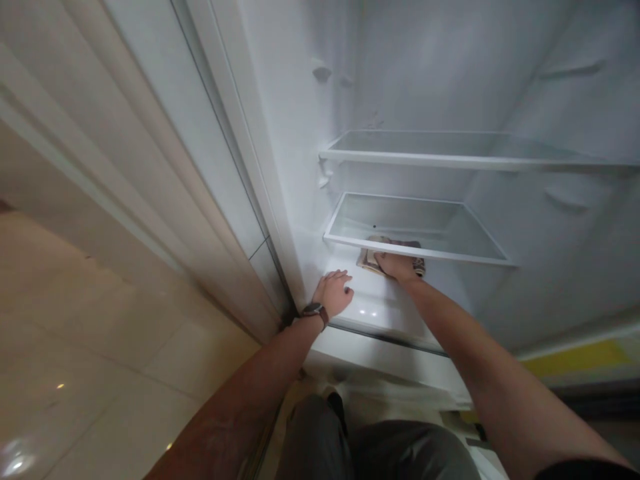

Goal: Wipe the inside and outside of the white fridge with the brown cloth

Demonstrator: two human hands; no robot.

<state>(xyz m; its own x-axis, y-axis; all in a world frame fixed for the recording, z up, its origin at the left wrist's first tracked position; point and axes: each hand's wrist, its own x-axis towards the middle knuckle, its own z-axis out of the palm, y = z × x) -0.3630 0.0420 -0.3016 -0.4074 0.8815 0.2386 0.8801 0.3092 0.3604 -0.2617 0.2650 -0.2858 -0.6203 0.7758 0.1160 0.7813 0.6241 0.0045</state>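
Note:
I am crouched in front of an open, empty white fridge. My left hand [336, 291], with a watch on its wrist, lies flat with fingers stretched out on the white bottom surface [373, 308] near the left wall. My right hand [399, 266] reaches under the lower glass shelf [415, 230] and presses down on a crumpled brownish cloth [369, 260] lying on that same bottom surface. Part of the cloth is hidden by the shelf edge and my hand.
An upper glass shelf [460, 148] sits above the lower one. The fridge's left wall [295, 133] rises beside my left hand, with a white cabinet panel [165, 153] beyond it. Glossy beige floor tiles [100, 373] spread to the left. My knees [380, 447] are below.

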